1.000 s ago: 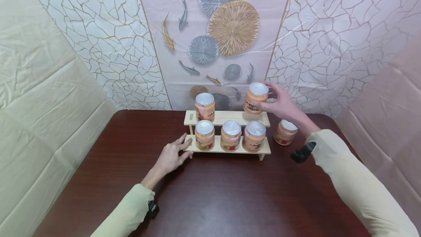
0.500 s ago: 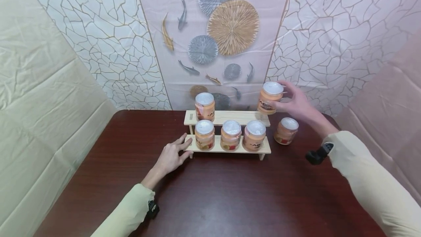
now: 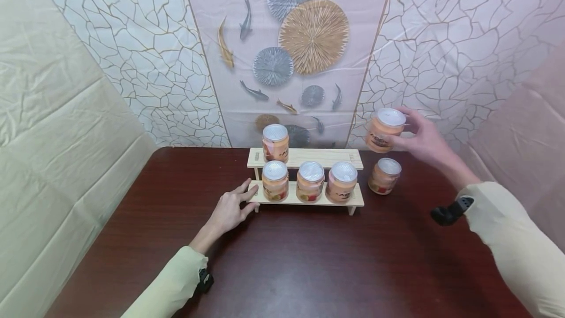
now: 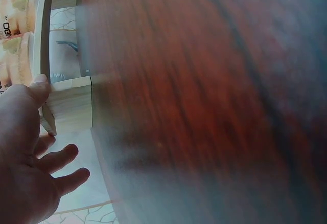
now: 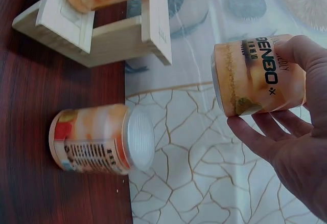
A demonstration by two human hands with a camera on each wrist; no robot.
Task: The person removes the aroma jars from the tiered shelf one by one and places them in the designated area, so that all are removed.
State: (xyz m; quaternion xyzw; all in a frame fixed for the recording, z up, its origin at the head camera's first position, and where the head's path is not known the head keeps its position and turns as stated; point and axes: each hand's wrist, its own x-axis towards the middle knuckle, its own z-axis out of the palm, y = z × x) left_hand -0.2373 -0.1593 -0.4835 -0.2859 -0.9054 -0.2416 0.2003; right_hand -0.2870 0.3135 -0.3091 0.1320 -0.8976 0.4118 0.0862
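"Fingers (image 5: pixel 255 138) of the right hand (image 3: pixel 425 139), how do they stand?"

"Curled round a jar (image 3: pixel 383 134), parted as wide as the jar itself, with the thumb on one side and the rest on the other."

"And where is that jar?"

"In the air, roughly upright, lid up, just off the right end of the upper shelf (image 3: pixel 318 157). A second jar (image 3: pixel 384 179) stands on the worktop (image 3: pixel 282 264), lower down and apart from it, beside the lower shelf (image 3: pixel 358 198)."

"What about the left hand (image 3: pixel 228 211)?"

"It pinches the left end of the lower shelf: thumb against the front edge, forefinger round the end. Its other fingers reach out loosely."

"What do the shelves carry?"

"Three jars (image 3: pixel 310 183) in a row on the lower one, upright, with silvery lids. One more jar (image 3: pixel 275 145) stands near the left end of the upper one."

"Behind them?"

"Cloth (image 3: pixel 269 104) printed with fish and round shapes, with crack-like lines to either side."
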